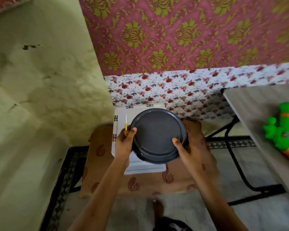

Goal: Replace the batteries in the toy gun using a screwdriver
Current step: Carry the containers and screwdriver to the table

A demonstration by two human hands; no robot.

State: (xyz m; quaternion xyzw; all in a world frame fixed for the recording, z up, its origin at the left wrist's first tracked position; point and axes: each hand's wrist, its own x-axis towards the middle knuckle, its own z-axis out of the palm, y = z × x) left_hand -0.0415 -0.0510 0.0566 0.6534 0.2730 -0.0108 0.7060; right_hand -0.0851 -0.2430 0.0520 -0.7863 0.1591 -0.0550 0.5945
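A round dark grey container with its lid (157,135) is held between both my hands above a white plastic box (120,117). My left hand (124,142) grips its left rim, thumb on the lid edge, and also holds a yellow-handled screwdriver (126,125) with its thin shaft pointing up. My right hand (185,147) grips the right rim, thumb lying on the lid. The green and orange toy gun (282,132) lies on the grey table (250,104) at the far right, apart from both hands.
The white box sits on a stool covered with an orange patterned cloth (140,180). Black table legs (235,155) stand to the right. A greenish wall (40,80) is at the left, floral wallpaper (173,90) behind. My foot (158,207) shows on the floor.
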